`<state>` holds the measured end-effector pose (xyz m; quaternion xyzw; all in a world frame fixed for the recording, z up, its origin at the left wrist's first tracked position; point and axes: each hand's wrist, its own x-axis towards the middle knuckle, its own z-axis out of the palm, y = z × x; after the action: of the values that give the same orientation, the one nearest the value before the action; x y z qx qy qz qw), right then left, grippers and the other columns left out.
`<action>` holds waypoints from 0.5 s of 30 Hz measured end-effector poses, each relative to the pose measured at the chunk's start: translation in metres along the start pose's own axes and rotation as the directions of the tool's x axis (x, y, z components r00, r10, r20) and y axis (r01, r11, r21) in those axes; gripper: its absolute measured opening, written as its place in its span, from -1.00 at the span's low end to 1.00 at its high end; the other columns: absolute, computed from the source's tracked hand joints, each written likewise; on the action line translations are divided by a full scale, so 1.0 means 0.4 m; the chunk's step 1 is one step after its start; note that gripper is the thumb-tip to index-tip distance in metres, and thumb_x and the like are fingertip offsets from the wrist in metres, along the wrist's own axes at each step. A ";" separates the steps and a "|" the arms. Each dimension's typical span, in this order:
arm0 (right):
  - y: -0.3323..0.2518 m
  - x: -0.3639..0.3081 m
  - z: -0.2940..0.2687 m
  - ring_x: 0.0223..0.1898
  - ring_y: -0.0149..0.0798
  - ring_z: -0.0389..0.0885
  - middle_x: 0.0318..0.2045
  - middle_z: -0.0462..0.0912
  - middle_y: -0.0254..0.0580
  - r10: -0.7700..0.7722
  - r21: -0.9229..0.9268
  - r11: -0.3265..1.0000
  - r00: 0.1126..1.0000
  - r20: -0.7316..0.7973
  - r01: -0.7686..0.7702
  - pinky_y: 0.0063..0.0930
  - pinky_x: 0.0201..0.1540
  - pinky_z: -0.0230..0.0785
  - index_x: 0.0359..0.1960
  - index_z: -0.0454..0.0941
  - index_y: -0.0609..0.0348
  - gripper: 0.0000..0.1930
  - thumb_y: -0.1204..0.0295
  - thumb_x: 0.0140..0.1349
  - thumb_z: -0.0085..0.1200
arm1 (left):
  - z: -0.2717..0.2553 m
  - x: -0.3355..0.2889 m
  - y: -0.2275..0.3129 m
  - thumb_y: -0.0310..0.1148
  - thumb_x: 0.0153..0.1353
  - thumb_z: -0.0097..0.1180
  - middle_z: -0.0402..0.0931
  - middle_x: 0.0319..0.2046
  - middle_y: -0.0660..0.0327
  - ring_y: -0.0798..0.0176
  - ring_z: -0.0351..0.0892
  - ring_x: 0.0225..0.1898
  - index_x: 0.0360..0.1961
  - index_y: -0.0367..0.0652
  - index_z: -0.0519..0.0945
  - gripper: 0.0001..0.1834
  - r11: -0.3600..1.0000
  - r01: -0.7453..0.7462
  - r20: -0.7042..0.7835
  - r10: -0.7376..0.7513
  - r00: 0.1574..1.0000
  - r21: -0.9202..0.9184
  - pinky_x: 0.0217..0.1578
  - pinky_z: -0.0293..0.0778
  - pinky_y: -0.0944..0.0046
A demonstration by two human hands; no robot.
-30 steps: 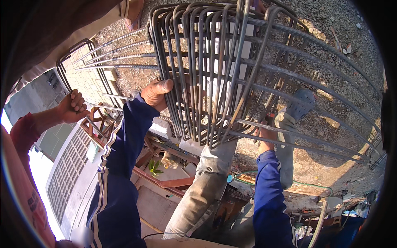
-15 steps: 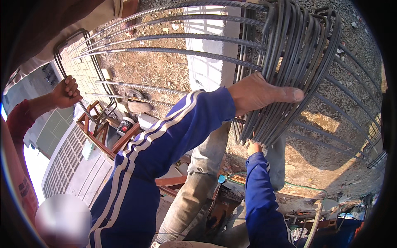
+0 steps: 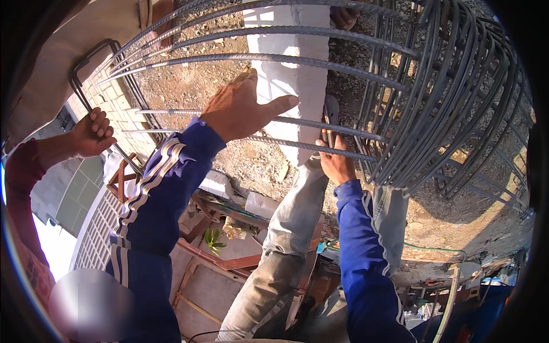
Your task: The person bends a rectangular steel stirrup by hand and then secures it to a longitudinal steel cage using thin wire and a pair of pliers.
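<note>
Long ribbed steel rebars (image 3: 297, 58) run across the view, passing through a thick bunch of bent rebar stirrups (image 3: 434, 108) at the right. My left hand (image 3: 243, 106) is open, thumb and fingers stretched apart, over the lower bars near a white block (image 3: 286, 86). Lower and to the right, my right hand (image 3: 337, 163) is closed beside the lowest bar, left of the stirrups. Short dark metal shows at its fingertips, too small to name.
At the left, another person's hand (image 3: 94, 134) grips a stirrup (image 3: 86, 94) around the bar ends. Another hand (image 3: 345, 17) shows at the top edge. Below lie a reddish-brown frame (image 3: 229, 263) and a small green plant (image 3: 214, 240). Gravelly ground (image 3: 189, 86) lies beneath the bars.
My left hand has left the stirrup bunch and moved left over the bars. My right hand has come up and left from under the bunch. The stirrups appear farther right and more spread.
</note>
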<state>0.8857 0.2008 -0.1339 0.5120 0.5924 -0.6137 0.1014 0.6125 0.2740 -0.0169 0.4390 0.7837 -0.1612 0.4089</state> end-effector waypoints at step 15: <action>-0.283 -0.149 0.194 -0.36 0.15 0.59 -0.43 0.60 0.09 0.100 0.137 0.982 0.973 0.209 -0.131 -0.09 -0.29 0.44 -0.08 0.43 0.16 -0.73 0.33 0.22 0.03 | 0.035 0.003 -0.302 0.18 -0.28 0.44 0.55 -0.20 -0.09 0.06 0.59 -0.17 -0.06 -0.49 0.39 -0.02 0.843 0.457 0.011 -0.474 0.881 -0.284 -0.12 0.50 0.23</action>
<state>0.7906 0.1390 -0.0362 0.4871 0.5004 -0.6982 0.1577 0.5200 0.1980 -0.0391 0.1786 0.8930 -0.1309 0.3917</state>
